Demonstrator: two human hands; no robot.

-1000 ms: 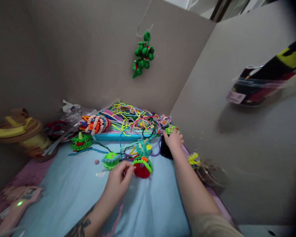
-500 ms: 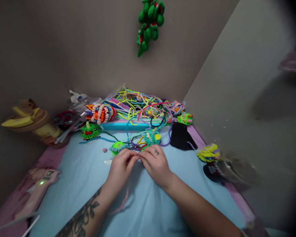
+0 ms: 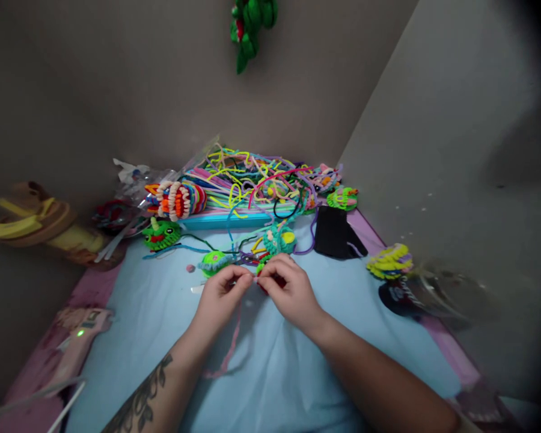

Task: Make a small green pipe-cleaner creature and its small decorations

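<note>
My left hand (image 3: 222, 296) is closed in a pinch on a pink pipe cleaner (image 3: 232, 344). The strand's loose length hangs below the fingers and curls on the light blue cloth. Fingertip to fingertip with it, my right hand (image 3: 292, 294) also pinches, and a small bit of pink shows between the two hands. Just beyond the left hand sits a green and blue fuzzy ball-shaped figure (image 3: 213, 263). Past the right hand lies a teal fuzzy figure (image 3: 279, 239) with a yellow spot. A dark red thing (image 3: 277, 281) is partly hidden behind my right fingers.
Behind, a blue tray (image 3: 234, 221) bears a heap of colourful pipe cleaners (image 3: 252, 180). A green figure (image 3: 161, 234) and a striped one (image 3: 175, 199) stand left. A black piece (image 3: 336, 233) and a jar (image 3: 433, 294) lie right. A pink device (image 3: 83, 340) with a green light is at left.
The view has shifted slightly. My right hand has turned a little, so its thumb and finger pinch shows more plainly. Both hands stay together over the cloth.
</note>
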